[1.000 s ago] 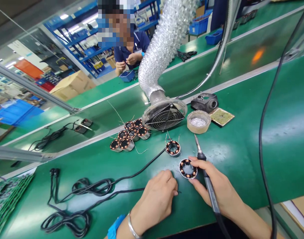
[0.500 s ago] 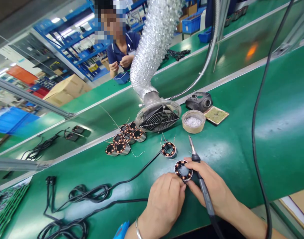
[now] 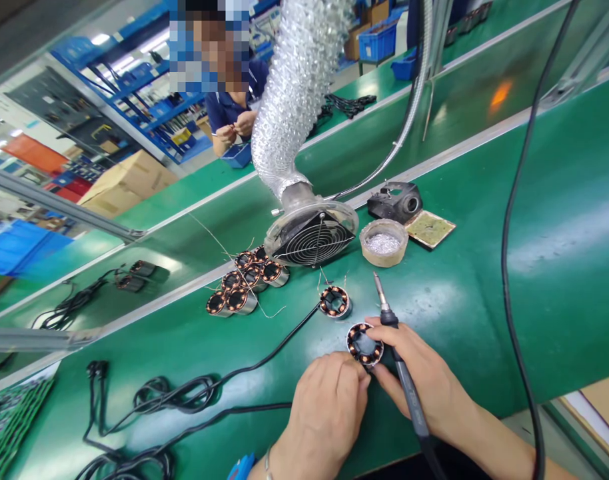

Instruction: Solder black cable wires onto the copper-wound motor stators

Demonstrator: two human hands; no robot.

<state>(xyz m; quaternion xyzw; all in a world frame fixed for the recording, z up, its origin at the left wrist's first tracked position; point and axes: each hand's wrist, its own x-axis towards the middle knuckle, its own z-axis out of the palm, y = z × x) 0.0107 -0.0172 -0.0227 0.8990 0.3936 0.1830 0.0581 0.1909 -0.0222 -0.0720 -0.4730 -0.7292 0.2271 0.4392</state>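
Observation:
My right hand [image 3: 417,373] grips a soldering iron [image 3: 408,383], its tip pointing away from me. The thumb and forefinger of that hand also hold a stator coil ring [image 3: 365,345] with copper windings. Against the ring's lower left edge, my left hand [image 3: 327,407] is closed, fingers pinched; what lies inside them is hidden. A black power cord [image 3: 244,407] runs up to the left hand and disappears behind it. Just beyond sits a second stator [image 3: 335,303], joined to another black cord [image 3: 289,337], with thin wires sticking up.
Several stators [image 3: 240,300] stand grouped at the left, a solder wire strand lying across them. A fume extractor hood [image 3: 312,233] hangs above the green bench. Behind my hands are a bowl of metal bits [image 3: 383,243], a sponge tray [image 3: 431,230] and an iron holder [image 3: 395,202]. A co-worker [image 3: 234,107] sits opposite.
The whole view has shifted slightly, so things appear a little farther left. Both hands keep the same hold around the stator, and the iron stays in the right hand.

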